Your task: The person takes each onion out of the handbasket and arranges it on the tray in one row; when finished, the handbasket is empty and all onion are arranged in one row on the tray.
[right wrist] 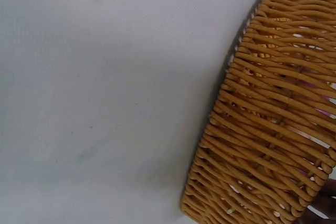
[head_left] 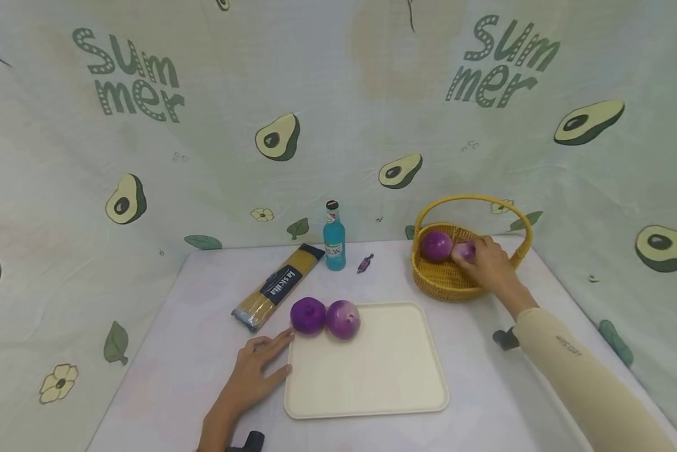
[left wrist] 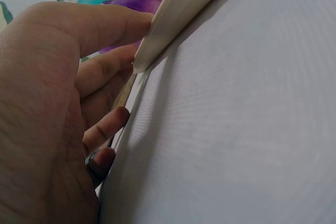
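In the head view my right hand (head_left: 490,267) reaches into a yellow wicker basket (head_left: 448,294) and grips a purple onion (head_left: 464,252). Beside that onion, another purple onion (head_left: 436,246) lies in the basket. My left hand (head_left: 254,375) rests at the left edge of a cream tray (head_left: 372,370), fingers fairly straight and touching its rim. The left wrist view shows the fingertips against the tray's side (left wrist: 168,19). A dark purple onion (head_left: 308,316) and a paler purple onion (head_left: 343,319) sit side by side at the tray's back left corner. In the right wrist view, basket weave (right wrist: 262,119) hides most of the right hand.
Behind the tray lie a pack of spaghetti (head_left: 279,285) and a small purple wrapped candy (head_left: 365,263). A blue bottle (head_left: 334,242) stands upright between them. The basket's tall handle (head_left: 468,198) arches over its opening. A printed cloth (head_left: 327,81) hangs behind the table.
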`<state>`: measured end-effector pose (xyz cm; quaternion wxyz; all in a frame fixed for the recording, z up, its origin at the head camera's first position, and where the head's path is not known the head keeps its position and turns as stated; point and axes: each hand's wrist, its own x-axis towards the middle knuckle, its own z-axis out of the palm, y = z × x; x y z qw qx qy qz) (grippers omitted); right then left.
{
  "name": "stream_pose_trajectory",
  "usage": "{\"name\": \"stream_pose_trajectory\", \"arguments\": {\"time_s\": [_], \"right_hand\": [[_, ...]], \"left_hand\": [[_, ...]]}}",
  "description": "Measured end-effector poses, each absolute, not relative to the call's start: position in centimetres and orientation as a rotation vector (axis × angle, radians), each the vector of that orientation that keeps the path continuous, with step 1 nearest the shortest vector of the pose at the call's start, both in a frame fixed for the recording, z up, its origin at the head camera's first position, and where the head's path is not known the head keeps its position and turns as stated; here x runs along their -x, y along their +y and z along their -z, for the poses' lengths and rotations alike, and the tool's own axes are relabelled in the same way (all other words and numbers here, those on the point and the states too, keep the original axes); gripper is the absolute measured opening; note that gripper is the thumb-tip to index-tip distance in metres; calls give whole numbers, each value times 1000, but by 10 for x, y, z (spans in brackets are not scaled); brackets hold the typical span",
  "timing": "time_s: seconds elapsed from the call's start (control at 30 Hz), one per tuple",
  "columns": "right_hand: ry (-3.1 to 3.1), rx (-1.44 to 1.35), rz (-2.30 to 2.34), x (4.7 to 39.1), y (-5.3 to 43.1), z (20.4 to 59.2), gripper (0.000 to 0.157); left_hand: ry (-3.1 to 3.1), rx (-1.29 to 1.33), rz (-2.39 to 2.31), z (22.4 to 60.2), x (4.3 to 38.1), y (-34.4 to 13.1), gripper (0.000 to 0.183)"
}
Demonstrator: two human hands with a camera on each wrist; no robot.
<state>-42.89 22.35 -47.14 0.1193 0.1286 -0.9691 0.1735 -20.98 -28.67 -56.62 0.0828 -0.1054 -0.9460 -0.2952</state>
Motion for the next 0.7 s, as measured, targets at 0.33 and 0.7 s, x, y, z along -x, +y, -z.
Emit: {"name": "stream_pose_trajectory", "arguments": {"time_s": [0.33,0.7], "right_hand": [[-2865,-304,-510,436,227,480,80],[-2928,-214,-601,446,227,491,89]], "left_hand": [[-2873,275,897,565,212,-285,60],[-2866,282,896,565,212,-287,60]]}}
